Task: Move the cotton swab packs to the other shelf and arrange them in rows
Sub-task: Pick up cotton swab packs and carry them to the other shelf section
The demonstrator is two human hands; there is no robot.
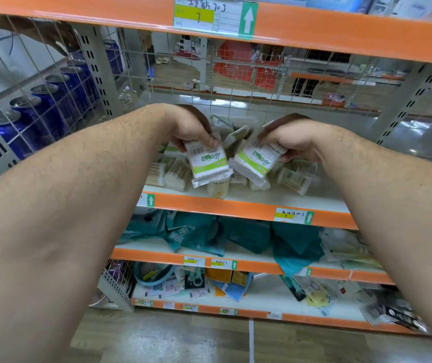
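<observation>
Here, at the centre of the frame, the left hand (191, 131) pinches the top edge of 1 clear plastic cotton swab pack with a green-and-white label (208, 163), its fingers curled over it. Just beside it, the right hand (289, 140) grips a 2nd matching pack (255, 161) the same way, tilted. Both packs hang above the white shelf with an orange front edge (235, 206), where a loose heap of other swab packs (293, 179) lies. Blue cans (47, 106) stand behind wire mesh at the left; teal packets (246, 237) lie on the shelf below.
</observation>
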